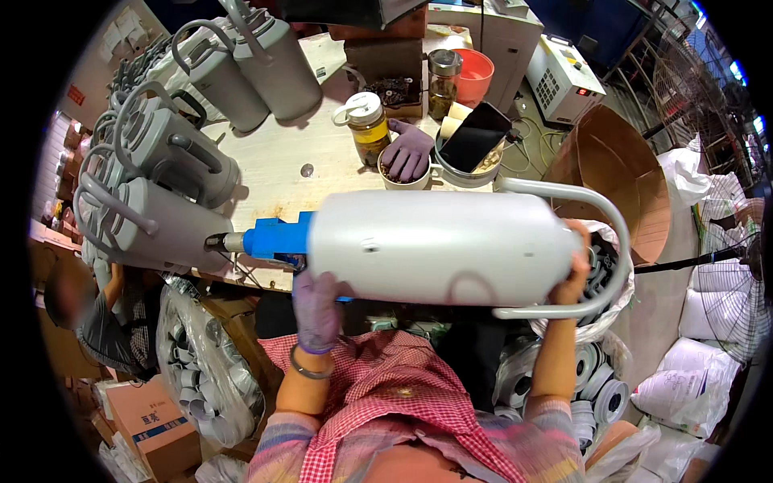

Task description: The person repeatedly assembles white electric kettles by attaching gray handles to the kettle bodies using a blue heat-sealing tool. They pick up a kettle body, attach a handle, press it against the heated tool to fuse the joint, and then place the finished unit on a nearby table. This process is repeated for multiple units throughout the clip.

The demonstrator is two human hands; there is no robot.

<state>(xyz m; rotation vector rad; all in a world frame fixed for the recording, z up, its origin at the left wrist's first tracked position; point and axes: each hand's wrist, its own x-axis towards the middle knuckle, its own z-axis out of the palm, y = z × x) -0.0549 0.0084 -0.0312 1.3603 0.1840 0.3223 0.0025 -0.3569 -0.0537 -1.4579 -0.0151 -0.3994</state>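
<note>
A: Which way does the grey canister (pixel 435 248) point?

B: It lies on its side, long axis running crosswise from the left hand (pixel 316 312) to the right hand (pixel 570 278). The tapered end and its big loop handle (pixel 618 233) point to the right, past the right hand. The broad end faces left, up against a blue fixture (pixel 278 239) just beyond the left hand.

A: And the grip?

B: The bare right hand is clasped around the tapered end. The left, in a purple glove, touches the near underside by the broad end; whether its fingers close on anything, I can't tell.

A: What about the surface?

B: The pale tabletop (pixel 274 173) stretches beyond both hands. More grey canisters (pixel 278 68) stand on it, ahead and to the left of the left hand. Between the hands, farther off, are a white-lidded jar (pixel 368 129), a loose glove (pixel 408 150) on a white cup (pixel 398 183) and a dark flat slab (pixel 477 138) across a bowl (pixel 459 175).

A: The room?

B: An open carton (pixel 616 173) sits beyond the right hand, to its right. Well left of the left hand, there's another person (pixel 113 322).
</note>
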